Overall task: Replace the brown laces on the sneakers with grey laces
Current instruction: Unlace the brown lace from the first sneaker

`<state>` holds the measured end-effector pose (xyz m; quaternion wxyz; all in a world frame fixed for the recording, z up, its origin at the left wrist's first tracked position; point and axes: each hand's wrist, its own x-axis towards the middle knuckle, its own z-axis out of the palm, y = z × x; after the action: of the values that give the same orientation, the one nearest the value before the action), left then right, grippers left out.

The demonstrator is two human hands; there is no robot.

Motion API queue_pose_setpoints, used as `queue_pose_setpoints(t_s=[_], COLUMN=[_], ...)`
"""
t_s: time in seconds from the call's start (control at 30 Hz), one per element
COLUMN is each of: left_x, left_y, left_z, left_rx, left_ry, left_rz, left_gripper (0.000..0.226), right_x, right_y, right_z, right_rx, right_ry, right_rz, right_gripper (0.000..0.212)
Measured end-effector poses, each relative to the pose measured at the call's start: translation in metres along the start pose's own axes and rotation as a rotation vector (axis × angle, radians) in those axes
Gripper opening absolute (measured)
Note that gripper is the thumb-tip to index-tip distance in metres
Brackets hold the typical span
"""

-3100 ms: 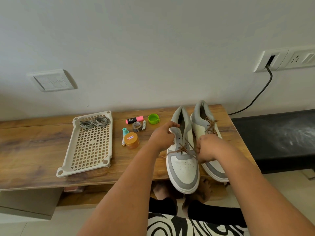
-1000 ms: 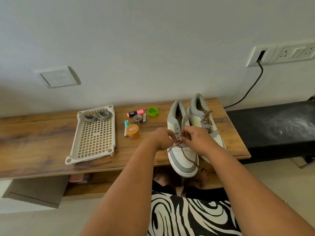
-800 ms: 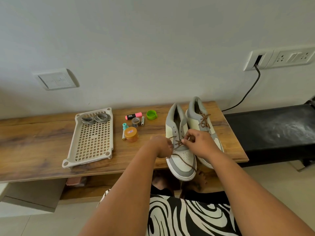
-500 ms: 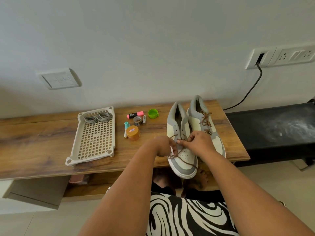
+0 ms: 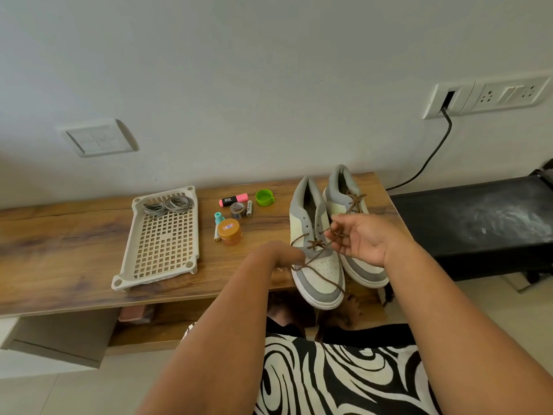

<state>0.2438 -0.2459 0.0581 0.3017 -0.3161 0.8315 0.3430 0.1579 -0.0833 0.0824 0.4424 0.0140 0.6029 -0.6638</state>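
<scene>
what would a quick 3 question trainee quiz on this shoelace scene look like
1. True or false: the grey laces lie coiled in the cream tray.
2. Which sneaker is partly unlaced? A) the left sneaker B) the right sneaker
3. Fill in: the right hand pinches the ____ lace.

Key: 1 true. 2 A; its upper eyelets are bare, while the other still has its brown bow. 3 brown; the left hand holds the same lace lower down.
</scene>
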Motion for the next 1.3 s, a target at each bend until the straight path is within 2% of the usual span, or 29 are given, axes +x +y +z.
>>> queue_pose_setpoints(t_s=[0.07, 0.13, 0.23, 0.3, 0.37, 0.4, 0.43, 0.5, 0.6, 0.67, 0.73, 0.83, 0.97, 1.17, 1.3], left_x=[0.001, 0.001, 0.006, 0.009, 0.009, 0.006, 0.004, 0.003, 0.000, -0.001, 0.002, 0.005, 0.011, 0.016, 0.016], left_y=[0.000, 0.000, -0.001, -0.001, -0.001, -0.001, -0.001, -0.001, 0.004, 0.008, 0.010, 0.018, 0.022, 0.025, 0.017], left_z=[0.001, 0.000, -0.001, -0.002, -0.007, -0.010, -0.013, -0.017, -0.015, -0.017, -0.020, -0.015, -0.005, -0.011, -0.015], left_rx=[-0.086, -0.136, -0.135, -0.061, 0.059, 0.096, 0.124, 0.183, 0.237, 0.315, 0.269, 0.095, 0.191, 0.083, -0.110], left_ry=[-0.011, 0.029, 0.035, 0.118, 0.339, 0.443, 0.523, 0.599, 0.659, 0.810, 0.917, 0.781, 0.567, 0.593, 0.599], left_rz=[-0.021, -0.041, -0.037, 0.003, 0.002, -0.015, -0.024, 0.002, 0.128, 0.204, 0.294, 0.463, 0.468, 0.500, 0.491], left_gripper=[0.055, 0.068, 0.060, 0.042, 0.029, 0.026, 0.027, 0.042, 0.067, 0.062, 0.056, 0.043, 0.035, 0.021, 0.016], right_x=[-0.004, -0.006, -0.005, -0.004, -0.001, 0.000, 0.002, 0.005, 0.012, 0.014, 0.016, 0.017, 0.028, 0.038, 0.041], right_y=[-0.003, -0.008, -0.011, -0.008, -0.001, 0.000, 0.000, 0.001, 0.006, 0.013, 0.015, 0.015, 0.031, 0.037, 0.036], right_z=[-0.004, -0.008, -0.018, -0.023, -0.024, -0.023, -0.020, -0.014, -0.011, -0.009, -0.006, 0.005, 0.016, 0.022, 0.017], right_rx=[0.038, 0.046, -0.044, -0.243, -0.491, -0.539, -0.538, -0.604, -1.025, -1.218, -1.241, -1.153, -1.112, -0.972, -1.157], right_ry=[0.008, 0.145, 0.301, 0.300, 0.277, 0.272, 0.259, 0.215, 0.252, 0.370, 0.460, 0.398, 0.201, 0.329, 0.200], right_rz=[-0.131, -0.329, -0.545, -0.546, -0.509, -0.501, -0.482, -0.421, -0.330, -0.366, -0.488, -0.660, -0.520, -0.530, -0.503], right_gripper=[0.011, 0.006, 0.008, 0.002, 0.020, 0.028, 0.031, 0.031, 0.035, 0.041, 0.039, 0.027, 0.018, 0.020, 0.042])
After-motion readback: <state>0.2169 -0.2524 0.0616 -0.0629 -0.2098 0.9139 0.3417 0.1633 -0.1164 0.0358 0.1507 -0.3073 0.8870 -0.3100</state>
